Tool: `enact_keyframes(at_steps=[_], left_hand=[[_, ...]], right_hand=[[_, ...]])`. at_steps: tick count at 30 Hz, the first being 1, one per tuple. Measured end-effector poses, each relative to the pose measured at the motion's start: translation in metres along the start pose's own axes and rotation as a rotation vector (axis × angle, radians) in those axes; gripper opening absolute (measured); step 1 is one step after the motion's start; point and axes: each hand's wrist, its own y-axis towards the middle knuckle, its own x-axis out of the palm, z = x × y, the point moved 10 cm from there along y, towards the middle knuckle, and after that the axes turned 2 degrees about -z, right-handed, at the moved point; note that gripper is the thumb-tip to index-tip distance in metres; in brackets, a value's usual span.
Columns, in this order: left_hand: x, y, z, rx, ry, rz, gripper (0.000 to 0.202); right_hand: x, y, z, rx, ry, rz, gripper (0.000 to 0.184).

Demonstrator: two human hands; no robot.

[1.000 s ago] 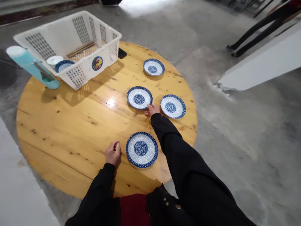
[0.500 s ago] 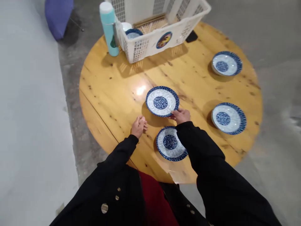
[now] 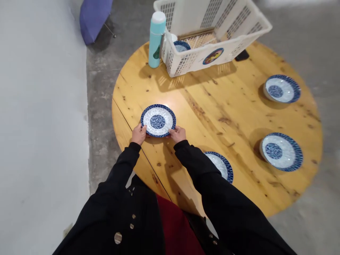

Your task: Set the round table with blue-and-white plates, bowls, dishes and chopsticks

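Note:
A blue-and-white patterned plate (image 3: 158,120) lies near the left edge of the round wooden table (image 3: 212,117). My left hand (image 3: 138,134) grips its near-left rim and my right hand (image 3: 177,134) grips its near-right rim, fingers closed on the edge. A second plate (image 3: 222,165) is partly hidden behind my right sleeve. Two more plates lie at the right, one near (image 3: 281,151) and one far (image 3: 282,88).
A white plastic basket (image 3: 212,35) stands at the table's far side with a blue-rimmed dish (image 3: 181,46) and bamboo sticks inside. A teal bottle (image 3: 155,39) stands left of it. A dark phone (image 3: 241,55) lies beside the basket. A purple umbrella (image 3: 92,17) rests on the floor.
The plate held by my right hand has slid left across the table to its left edge. My left hand, a loose fist before, now grips the plate's rim too. The view swung left.

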Motion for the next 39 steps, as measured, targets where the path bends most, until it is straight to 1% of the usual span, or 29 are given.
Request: enact_keyframes(at_steps=[4,8,11,15,20,23,28,30,33,36,39], left_hand=[[-0.020,0.018,-0.002,0.033,0.028,0.042,0.031],[-0.028,0.034,-0.005,0.041,0.022,0.038,0.030],[-0.028,0.045,-0.006,0.015,0.011,0.017,0.029],[-0.021,0.056,-0.003,-0.047,0.033,-0.057,0.027],[-0.015,0.065,0.000,-0.123,0.137,-0.146,0.022],[-0.012,0.069,0.000,-0.145,0.169,-0.190,0.020],[-0.006,0.072,-0.003,-0.157,0.081,-0.207,0.017],[-0.004,0.069,-0.007,-0.164,0.026,-0.203,0.018],[-0.004,0.061,-0.010,-0.137,-0.055,-0.172,0.023],[-0.006,0.053,-0.011,-0.101,-0.132,-0.138,0.026],[-0.007,0.051,-0.014,-0.096,-0.163,-0.124,0.027]], right_hand=[[0.023,0.008,-0.003,-0.023,-0.016,0.011,0.008],[0.037,0.016,-0.004,-0.023,-0.010,0.044,0.008],[0.042,0.021,-0.004,-0.007,-0.009,0.084,0.008],[0.042,0.029,-0.005,0.007,-0.004,0.119,0.008],[0.040,0.038,-0.009,-0.023,-0.022,0.120,0.017],[0.039,0.042,-0.011,-0.038,-0.015,0.121,0.020],[0.037,0.045,-0.012,-0.041,-0.020,0.107,0.019],[0.037,0.043,-0.012,-0.032,-0.014,0.087,0.017],[0.035,0.035,-0.007,-0.025,0.008,0.079,0.013],[0.033,0.020,0.001,-0.037,0.046,0.091,0.021],[0.035,0.000,0.011,-0.061,0.093,0.100,0.029]])
